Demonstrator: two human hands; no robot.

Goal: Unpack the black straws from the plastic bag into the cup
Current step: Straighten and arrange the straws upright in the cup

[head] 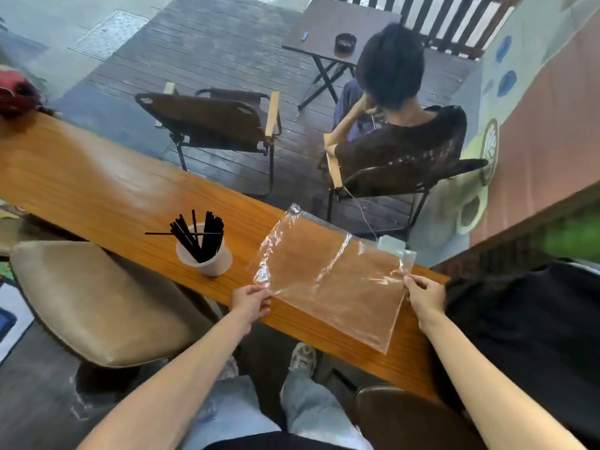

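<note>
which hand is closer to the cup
Left. The left hand pinches the bag's near-left edge, just right of the cup. The right hand pinches the bag's far side.

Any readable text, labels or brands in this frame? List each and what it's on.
None readable.
Plastic bag: clear, no print visible.
Cup: plain white, no label showing.
Wall: a round painted emblem, too blurred to tell whether it holds letters.
Far table: a small blue item and a dark dish, too small to read.
</note>
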